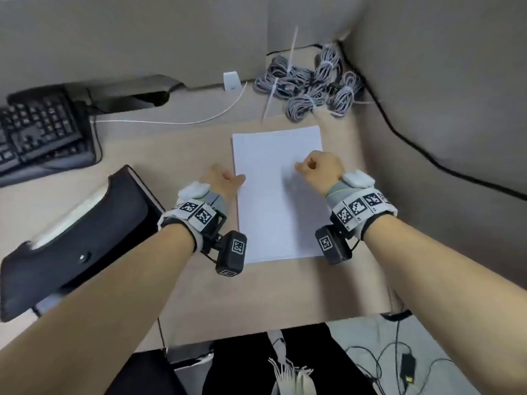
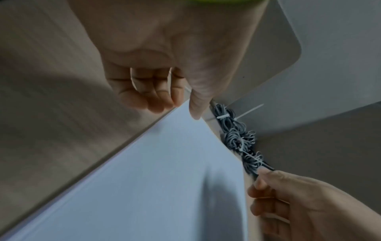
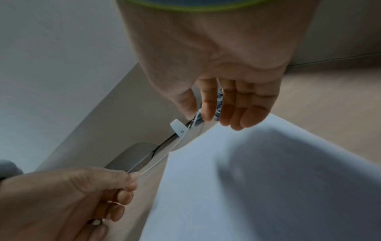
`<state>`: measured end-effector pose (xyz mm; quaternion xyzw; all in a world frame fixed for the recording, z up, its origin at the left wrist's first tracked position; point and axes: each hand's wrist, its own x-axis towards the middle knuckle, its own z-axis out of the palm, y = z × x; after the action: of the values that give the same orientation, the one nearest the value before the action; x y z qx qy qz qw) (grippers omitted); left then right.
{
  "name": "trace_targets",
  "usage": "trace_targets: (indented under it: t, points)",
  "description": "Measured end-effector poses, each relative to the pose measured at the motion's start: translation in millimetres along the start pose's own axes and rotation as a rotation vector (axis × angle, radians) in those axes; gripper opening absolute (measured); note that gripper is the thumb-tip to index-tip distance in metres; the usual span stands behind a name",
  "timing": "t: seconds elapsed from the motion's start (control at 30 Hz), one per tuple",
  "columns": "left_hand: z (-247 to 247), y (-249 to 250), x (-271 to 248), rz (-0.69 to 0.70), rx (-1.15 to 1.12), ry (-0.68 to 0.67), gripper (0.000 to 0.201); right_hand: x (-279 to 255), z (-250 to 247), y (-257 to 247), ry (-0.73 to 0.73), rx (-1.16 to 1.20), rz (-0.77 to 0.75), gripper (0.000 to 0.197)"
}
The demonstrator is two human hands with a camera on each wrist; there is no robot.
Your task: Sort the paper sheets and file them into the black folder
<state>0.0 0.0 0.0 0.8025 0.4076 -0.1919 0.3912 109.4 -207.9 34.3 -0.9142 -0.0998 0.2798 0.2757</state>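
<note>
A stack of white paper sheets lies flat mid-desk, long side running away from me. The black folder lies at the left, slightly open, with white pages showing inside. My left hand is at the stack's left edge. Its fingers are curled beside that edge and its thumb reaches over it; I see no sheet held between them. My right hand hovers over the stack's upper right part. Its fingers hang relaxed and hold nothing, and it casts a shadow on the paper.
A black keyboard sits at the far left. Bundled grey cables lie behind the paper, with a white cable and a small white box near the back wall. A black cord runs along the right partition.
</note>
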Motion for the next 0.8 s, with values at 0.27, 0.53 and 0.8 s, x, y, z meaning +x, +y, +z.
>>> trace_targets:
  t: [0.27, 0.53, 0.8]
  points:
    - [11, -15, 2, 0.050, 0.037, -0.083, 0.042, 5, 13, 28, 0.075, -0.101, 0.135, 0.021]
    - [22, -35, 19, -0.007, 0.185, -0.130, 0.051, -6, 25, 28, 0.068, -0.091, 0.115, 0.019]
    - [-2, -23, -1, -0.004, 0.190, -0.077, 0.025, -13, 21, 33, 0.108, 0.022, 0.142, 0.016]
